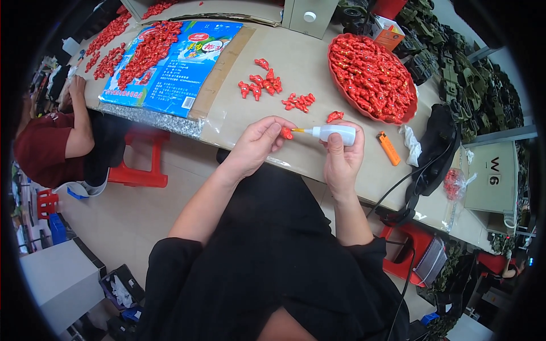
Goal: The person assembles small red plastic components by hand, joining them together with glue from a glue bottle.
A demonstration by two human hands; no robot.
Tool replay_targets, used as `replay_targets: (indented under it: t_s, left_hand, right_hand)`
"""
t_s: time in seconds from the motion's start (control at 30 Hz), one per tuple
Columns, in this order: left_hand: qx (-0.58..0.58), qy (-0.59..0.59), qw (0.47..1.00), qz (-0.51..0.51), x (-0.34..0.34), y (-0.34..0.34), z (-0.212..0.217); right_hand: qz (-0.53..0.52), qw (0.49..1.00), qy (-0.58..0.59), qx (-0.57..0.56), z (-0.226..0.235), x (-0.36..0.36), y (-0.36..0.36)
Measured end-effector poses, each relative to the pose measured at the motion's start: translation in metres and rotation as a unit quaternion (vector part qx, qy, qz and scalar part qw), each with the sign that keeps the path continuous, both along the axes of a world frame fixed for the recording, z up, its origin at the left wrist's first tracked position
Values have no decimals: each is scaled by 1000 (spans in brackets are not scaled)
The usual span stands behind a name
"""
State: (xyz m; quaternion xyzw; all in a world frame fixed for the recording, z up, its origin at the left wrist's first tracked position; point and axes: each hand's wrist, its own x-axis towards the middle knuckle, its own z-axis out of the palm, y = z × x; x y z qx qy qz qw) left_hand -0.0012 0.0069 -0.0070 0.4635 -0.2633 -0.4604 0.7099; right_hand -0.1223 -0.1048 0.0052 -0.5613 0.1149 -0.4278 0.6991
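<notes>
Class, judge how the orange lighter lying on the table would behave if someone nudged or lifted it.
The orange lighter lies flat and looks boxy, so it would probably slide, not roll. It is small and seemingly plastic, likely light and stiff. Its smooth shell may be slightly slippery.

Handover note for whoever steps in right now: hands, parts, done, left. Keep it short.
Left hand: pinches one small red part at the table edge.
Right hand: grips a white squeeze bottle, its nozzle tip at that part.
Done, apparently: two small clusters of red parts lie on the table ahead of the hands.
Left: the red tray to the right is heaped with the same parts.
Nearby: orange lighter right of the bottle.
</notes>
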Motion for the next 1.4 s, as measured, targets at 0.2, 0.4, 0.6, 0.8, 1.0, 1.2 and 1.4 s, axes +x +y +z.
replay_targets:
  t_s: [0.2, 0.4, 0.6, 0.8, 1.0, 1.2, 1.4]
  left_hand:
    - [4, -27, 1000, 4, -1, 0, 1]
    - [7, -39, 999, 6, -2, 0, 1]
    - [7, -44, 999, 12, -2, 0, 1]
    - [11, -52, 998, 11, -2, 0, 1]
    - [4, -43, 999, 13, -3, 0, 1]
    - [7, -59, 998, 17, -3, 0, 0]
    - [8, -63, 998, 17, -3, 0, 0]
  right_hand:
    - [-3, 1000, 1, -28, -5, 0, -2]
    - [18, 1000, 12, -23, -4, -3, -3]
    - [9, 999, 27, -28, -4, -5, -4]
    - [3, 999, 30, -39, -2, -6, -3]
    - [2, 999, 34, -32, 2, -7, -1]
    - [6, 998, 39, -48, -1, -8, -2]
    - [-2, 996, 32, -79, 0, -6, 0]
